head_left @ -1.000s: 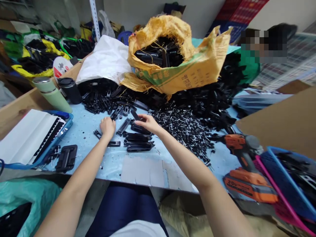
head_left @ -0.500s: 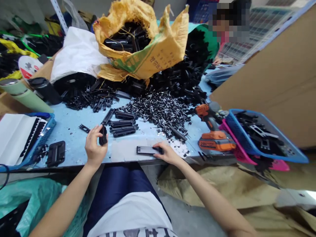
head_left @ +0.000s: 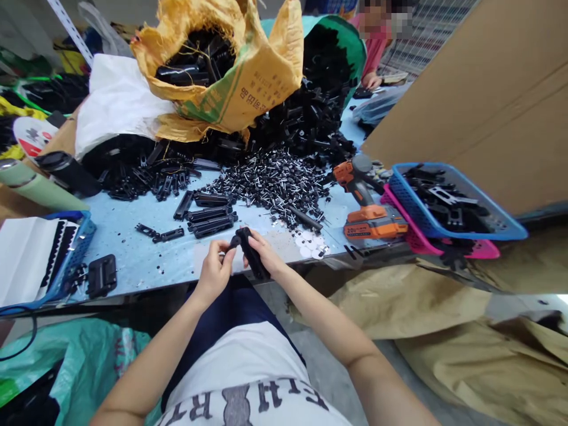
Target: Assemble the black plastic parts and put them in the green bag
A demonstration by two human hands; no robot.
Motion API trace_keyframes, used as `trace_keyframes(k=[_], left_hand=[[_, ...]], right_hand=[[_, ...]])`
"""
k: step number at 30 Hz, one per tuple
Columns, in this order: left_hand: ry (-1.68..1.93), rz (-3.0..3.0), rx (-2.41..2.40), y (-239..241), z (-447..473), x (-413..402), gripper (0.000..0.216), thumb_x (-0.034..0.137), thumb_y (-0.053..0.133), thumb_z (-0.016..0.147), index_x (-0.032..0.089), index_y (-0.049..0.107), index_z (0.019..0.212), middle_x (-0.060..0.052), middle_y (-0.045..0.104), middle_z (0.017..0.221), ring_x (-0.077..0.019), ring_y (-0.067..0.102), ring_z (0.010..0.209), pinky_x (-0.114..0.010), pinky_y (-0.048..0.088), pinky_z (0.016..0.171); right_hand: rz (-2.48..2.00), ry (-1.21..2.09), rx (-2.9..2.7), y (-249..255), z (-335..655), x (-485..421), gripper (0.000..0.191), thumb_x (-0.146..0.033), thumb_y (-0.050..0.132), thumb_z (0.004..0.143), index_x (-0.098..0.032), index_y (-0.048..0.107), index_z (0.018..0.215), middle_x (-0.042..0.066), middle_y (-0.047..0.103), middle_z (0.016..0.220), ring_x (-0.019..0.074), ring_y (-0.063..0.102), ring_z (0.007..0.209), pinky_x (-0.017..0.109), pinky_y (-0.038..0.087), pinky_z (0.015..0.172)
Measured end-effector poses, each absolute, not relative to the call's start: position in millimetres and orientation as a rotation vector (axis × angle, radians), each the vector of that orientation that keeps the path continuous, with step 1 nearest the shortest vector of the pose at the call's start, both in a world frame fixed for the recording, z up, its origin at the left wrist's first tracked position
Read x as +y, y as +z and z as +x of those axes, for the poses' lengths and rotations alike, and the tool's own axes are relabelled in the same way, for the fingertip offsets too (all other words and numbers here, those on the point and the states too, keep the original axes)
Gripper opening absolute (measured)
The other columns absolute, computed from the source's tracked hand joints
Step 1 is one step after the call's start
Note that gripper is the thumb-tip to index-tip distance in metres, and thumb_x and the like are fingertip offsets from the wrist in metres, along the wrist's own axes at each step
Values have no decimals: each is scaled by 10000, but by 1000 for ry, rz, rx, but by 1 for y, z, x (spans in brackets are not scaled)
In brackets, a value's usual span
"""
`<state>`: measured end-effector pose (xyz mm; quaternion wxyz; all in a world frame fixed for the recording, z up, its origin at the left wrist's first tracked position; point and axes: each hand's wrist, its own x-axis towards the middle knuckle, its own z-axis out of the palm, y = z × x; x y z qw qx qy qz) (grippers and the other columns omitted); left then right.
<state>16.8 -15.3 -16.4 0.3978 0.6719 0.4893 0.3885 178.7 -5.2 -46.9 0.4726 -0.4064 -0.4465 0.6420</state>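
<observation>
My right hand [head_left: 267, 253] is closed around a long black plastic housing [head_left: 252, 254], tilted over the table's front edge. My left hand [head_left: 216, 267] pinches a small black part [head_left: 235, 241] against the upper end of that housing; its exact kind is too small to tell. Left of my hands, two short black pieces lie on the blue table, one of them a small black bracket [head_left: 171, 235]. Behind them several similar long black housings [head_left: 212, 225] are lined up in a stack. Farther back spreads a heap of black-headed screws or pins [head_left: 275, 183].
An orange cordless drill [head_left: 375, 222] stands to the right, beside a blue basket [head_left: 501, 228] of black parts. A yellow woven sack [head_left: 266, 71] fills the back. At left are a green bottle [head_left: 39, 186] and a black clasp-like piece [head_left: 102, 275]. A co-worker's hand [head_left: 371, 80] shows far behind.
The right hand has lifted the long housing off the table's front. My left hand has moved right to meet it, and a small black piece now lies where the left hand was.
</observation>
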Motion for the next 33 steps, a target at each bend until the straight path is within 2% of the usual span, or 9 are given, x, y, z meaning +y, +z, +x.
trace_keyframes(k=[2,4,8,13,19,25,27,30,33], left_hand=[[1016,1649,1200,-17,23,-17,404,391,504,860,215,431,1217,-12,562,872,-59,494,471,-203,411,450],[1048,1735,1181,-17,26,-18,419,368,518,857,229,465,1249,-39,580,903,-98,553,593,-232,466,542],[1069,1984,1185,-13,23,-19,328,323,499,875,220,579,1175,-69,599,924,-175,576,861,-326,484,788],[1153,2034,1257,-13,32,-26,317,288,464,898,206,589,1177,-63,594,884,-158,582,816,-300,487,759],[1513,1874,1345,-15,51,-29,333,277,408,925,182,568,1202,-108,619,983,-177,579,902,-332,488,810],[1289,1994,1203,-22,26,-6,314,311,427,912,199,596,1152,-91,632,964,-186,590,892,-348,500,791],[1255,1849,1267,-32,25,-1,322,343,431,906,199,587,1148,-85,624,959,-168,605,810,-323,518,721],[1234,1412,1412,-55,30,0,402,413,405,905,196,486,1233,-47,584,889,-96,565,547,-246,498,506],[1222,1106,1476,-79,29,-6,525,458,434,883,200,333,1328,-18,523,887,-76,562,506,-234,502,487]], right_hand=[[-945,1632,-1071,-40,181,-9,609,-536,461,847,-285,317,1382,-45,530,661,92,540,471,221,470,444],[-943,1567,-1165,-34,187,-11,619,-516,505,832,-276,347,1380,-43,548,672,87,540,494,225,486,475],[-987,1185,-1593,-26,206,-7,541,-428,605,792,-251,501,1293,16,637,907,97,570,622,254,510,613],[-960,752,-1902,-22,211,-4,500,-384,593,822,-225,519,1290,59,657,995,165,599,871,307,483,813],[-1047,904,-1572,-29,178,-20,499,-447,467,884,-298,429,1359,65,613,1053,119,556,594,311,532,628],[-1100,934,-1578,-40,170,-13,531,-473,490,864,-340,401,1370,54,595,1124,214,605,862,408,527,772],[-1121,924,-1698,-42,171,-2,511,-482,458,880,-339,403,1368,46,589,1165,219,596,945,406,504,828],[-1259,776,-1980,-41,183,26,483,-498,453,881,-320,462,1329,50,609,1135,219,583,981,386,472,864],[-1402,496,-2066,-32,216,74,446,-488,471,875,-259,556,1248,78,611,1100,223,561,1002,376,457,873]])
